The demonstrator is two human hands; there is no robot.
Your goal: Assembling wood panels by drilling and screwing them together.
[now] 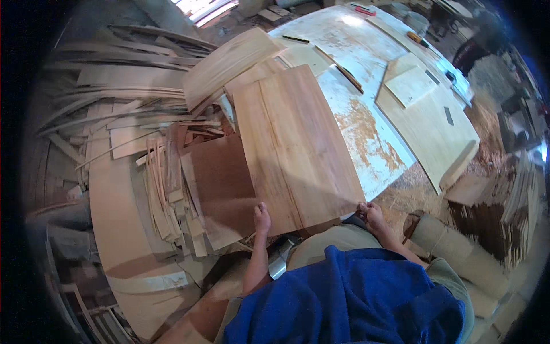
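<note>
A wide wooden panel with brown grain streaks extends away from my body, tilted over the left side of the white worktable. My left hand is closed on its left edge close to the near corner. At the near right corner my right hand grips the panel, fingers bent around the edge. The fingertips under the wood are hidden. Left of the panel lies a darker reddish-brown board, and beyond it another pale plank slants upward.
Offcuts and thin strips pile up on the left. A pale angular board with a smaller piece on it lies on the table's right. A yellow-and-black tool rests at the far edge. Stacked thin wood sheets stand at right, near sawdust.
</note>
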